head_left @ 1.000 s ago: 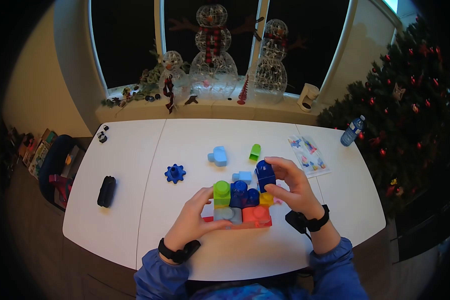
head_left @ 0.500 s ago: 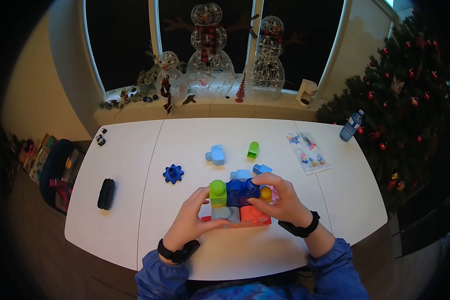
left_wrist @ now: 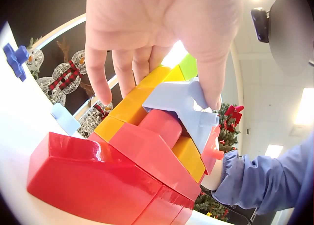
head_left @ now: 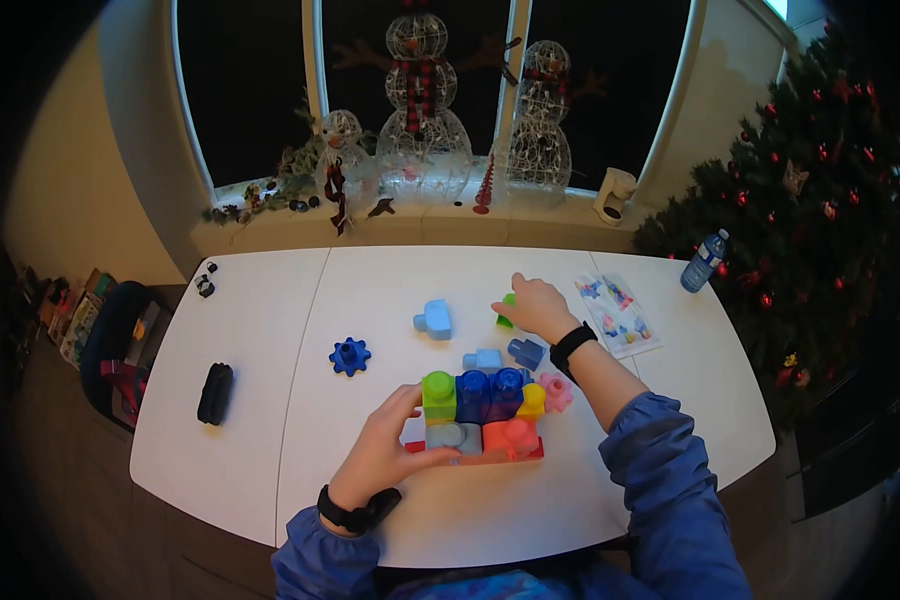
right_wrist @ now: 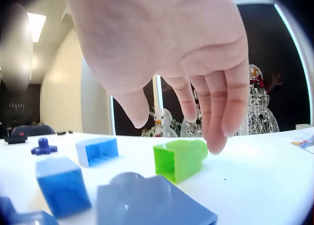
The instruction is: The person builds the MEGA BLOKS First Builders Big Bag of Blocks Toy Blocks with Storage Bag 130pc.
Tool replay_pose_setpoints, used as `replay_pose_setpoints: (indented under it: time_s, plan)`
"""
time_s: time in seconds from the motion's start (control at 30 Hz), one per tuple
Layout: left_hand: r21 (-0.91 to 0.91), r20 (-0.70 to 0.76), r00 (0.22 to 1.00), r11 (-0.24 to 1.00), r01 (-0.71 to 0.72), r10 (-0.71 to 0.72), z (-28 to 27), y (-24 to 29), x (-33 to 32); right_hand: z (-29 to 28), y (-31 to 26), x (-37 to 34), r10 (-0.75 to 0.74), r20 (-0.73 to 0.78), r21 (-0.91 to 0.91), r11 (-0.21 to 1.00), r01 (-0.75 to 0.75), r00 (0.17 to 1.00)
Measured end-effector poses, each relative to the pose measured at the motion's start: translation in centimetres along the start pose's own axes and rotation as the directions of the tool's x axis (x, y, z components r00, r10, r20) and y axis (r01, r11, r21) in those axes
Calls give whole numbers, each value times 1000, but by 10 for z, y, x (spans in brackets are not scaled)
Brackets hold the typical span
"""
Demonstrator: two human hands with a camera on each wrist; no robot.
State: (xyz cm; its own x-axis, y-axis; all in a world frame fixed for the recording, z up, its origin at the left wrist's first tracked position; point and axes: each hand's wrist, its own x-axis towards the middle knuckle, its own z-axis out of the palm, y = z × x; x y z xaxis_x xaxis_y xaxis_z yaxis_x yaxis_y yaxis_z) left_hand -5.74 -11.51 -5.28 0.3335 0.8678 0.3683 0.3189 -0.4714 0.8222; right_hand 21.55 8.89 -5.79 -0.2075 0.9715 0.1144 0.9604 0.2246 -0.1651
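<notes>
My left hand [head_left: 375, 452] holds the left side of a block structure, with fingers behind it and thumb in front. Lime [head_left: 439, 386], dark blue [head_left: 473, 398], yellow [head_left: 534, 401], grey [head_left: 448, 436] and coral blocks [head_left: 508, 436] make up the structure. Red blocks [left_wrist: 93, 181] form its base in the left wrist view. My right hand [head_left: 540, 308] reaches over a loose green block [head_left: 504, 314], fingers extended downward. In the right wrist view, that block [right_wrist: 181, 158] lies on its side beside my fingertips; whether they touch it cannot be told.
Light blue blocks [head_left: 436, 319] and a greyish blue block [head_left: 526, 351] lie behind the structure. A blue gear-shaped piece [head_left: 350, 356] and a black case [head_left: 215, 393] are at left. A pink piece [head_left: 556, 392], a printed sheet [head_left: 618, 315] and a bottle [head_left: 705, 261] are at right.
My right hand placed a dark blue block on the structure beside the other one, let go and moved away to the green block. My left hand stays on the structure.
</notes>
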Motion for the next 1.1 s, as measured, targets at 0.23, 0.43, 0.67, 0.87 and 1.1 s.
replay_pose_setpoints:
  time_s: [0.23, 0.43, 0.67, 0.87, 1.1]
  plan:
    - [8, 33, 999, 1000, 11, -11, -1, -2, -1, 20, 6, 19, 74, 66, 31, 997, -76, 995]
    - [-24, -6, 1000, 1000, 13, -13, 1, -1, -1, -32, -10, -29, -21, -75, 317, 947, 44, 997]
    - [-1, 9, 1000, 1000, 10, -10, 0, 0, -1, -60, -13, -137, -127, -340, 794, 492, 357, 932]
    - [-22, 2, 1000, 1000, -2, 2, 1, -3, 0, -64, -22, -188, -274, -407, 660, 572, 488, 871]
    - [-6, 21, 1000, 1000, 11, -11, 0, -3, 2, -42, -25, -192, -281, -518, 584, 574, 574, 808]
